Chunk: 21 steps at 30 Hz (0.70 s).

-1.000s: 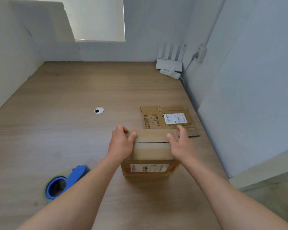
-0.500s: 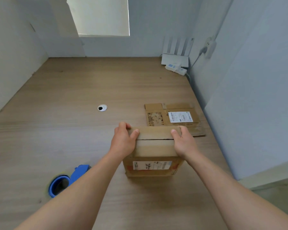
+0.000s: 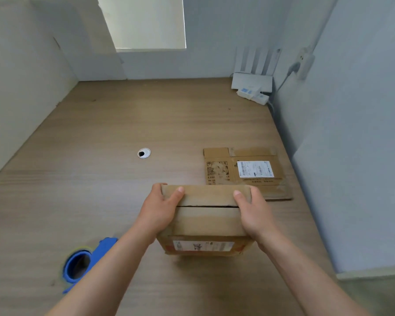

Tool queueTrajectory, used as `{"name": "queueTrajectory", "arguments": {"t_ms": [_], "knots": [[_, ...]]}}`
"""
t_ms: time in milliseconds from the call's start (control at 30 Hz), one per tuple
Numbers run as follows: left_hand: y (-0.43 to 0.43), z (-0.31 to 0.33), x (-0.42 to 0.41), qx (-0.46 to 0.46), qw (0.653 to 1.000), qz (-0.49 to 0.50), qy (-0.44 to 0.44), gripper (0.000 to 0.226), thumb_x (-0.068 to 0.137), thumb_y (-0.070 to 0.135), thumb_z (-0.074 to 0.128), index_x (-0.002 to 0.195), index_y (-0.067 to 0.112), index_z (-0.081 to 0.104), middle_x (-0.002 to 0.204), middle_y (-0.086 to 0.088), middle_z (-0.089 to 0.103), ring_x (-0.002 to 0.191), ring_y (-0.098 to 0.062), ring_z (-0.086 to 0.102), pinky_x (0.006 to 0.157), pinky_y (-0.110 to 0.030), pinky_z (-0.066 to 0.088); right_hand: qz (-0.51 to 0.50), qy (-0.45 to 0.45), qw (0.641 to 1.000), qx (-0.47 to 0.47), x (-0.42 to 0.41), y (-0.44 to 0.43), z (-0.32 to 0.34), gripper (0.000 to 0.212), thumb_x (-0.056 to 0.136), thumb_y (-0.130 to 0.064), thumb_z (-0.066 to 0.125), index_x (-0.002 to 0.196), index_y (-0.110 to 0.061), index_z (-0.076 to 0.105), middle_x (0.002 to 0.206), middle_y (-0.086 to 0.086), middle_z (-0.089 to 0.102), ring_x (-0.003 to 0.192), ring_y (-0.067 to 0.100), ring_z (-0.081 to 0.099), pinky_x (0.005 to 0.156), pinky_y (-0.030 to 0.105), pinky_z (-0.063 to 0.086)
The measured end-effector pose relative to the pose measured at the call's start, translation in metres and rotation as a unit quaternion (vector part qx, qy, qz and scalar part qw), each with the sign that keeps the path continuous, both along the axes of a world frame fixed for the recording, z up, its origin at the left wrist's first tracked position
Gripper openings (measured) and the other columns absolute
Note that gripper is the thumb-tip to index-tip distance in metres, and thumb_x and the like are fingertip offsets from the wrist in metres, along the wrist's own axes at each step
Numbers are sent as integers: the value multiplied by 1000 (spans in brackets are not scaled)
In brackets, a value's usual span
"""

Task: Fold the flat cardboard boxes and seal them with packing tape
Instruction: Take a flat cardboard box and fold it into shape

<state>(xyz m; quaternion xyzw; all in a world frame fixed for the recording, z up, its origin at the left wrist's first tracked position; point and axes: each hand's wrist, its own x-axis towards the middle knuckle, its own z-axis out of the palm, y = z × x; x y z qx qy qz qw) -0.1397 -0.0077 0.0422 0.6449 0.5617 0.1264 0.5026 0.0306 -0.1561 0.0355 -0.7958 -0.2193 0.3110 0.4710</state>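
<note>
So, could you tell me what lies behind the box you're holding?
A flat box with a white label lies on the table; the folded box and right hand cover much of its near edge.

The head-worn wide-angle view looks forward and steeply down from above the person's forearms onto the light-brown wood-grain surface (image 3: 100, 179). It sits close to the brown cardboard box (image 3: 205, 220) at lower centre, and pale grey-white walls (image 3: 214, 42) fill the upper frame.

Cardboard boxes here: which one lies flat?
The far box by the right wall lies flat; the folded box is held by the left hand and right hand.
</note>
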Motion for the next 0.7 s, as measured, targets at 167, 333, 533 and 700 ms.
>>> {"name": "queueTrajectory", "arguments": {"t_ms": [167, 333, 533, 700], "knots": [[-12, -14, -7, 17, 999, 35, 25, 32, 92, 50, 62, 109, 24, 55, 100, 6, 65, 95, -16, 62, 89, -39, 50, 42, -45, 997, -41, -3, -1, -15, 24, 102, -42, 47, 121, -28, 49, 111, -14, 60, 108, 16, 58, 95, 38, 45], [-14, -10, -7, 20, 999, 43, 23, 29, 93, 47, 62, 112, 25, 55, 101, 8, 64, 94, -10, 60, 80, -33, 46, 58, -58, 996, -37, -2, 0, -17, 36, 102, -42, 47, 132, -22, 46, 119, -7, 61, 109, 15, 57, 92, 34, 44], [-43, -13, -28, 38, 998, 6, 43, 37, 95, 47, 58, 126, 33, 42, 103, 12, 54, 93, -10, 55, 84, -42, 51, 75, -112, 989, -55, -25, -37, -28, 45, 100, -48, 44, 139, -25, 40, 125, -7, 59, 111, 16, 59, 88, 32, 44], [-50, -22, -41, 39, 998, -29, 27, 46, 95, 49, 55, 133, 33, 36, 112, 3, 52, 102, -19, 55, 90, -46, 51, 53, -120, 990, -55, -41, -47, -34, 46, 101, -45, 45, 142, -26, 38, 125, -9, 56, 106, 10, 54, 85, 27, 37]]}}
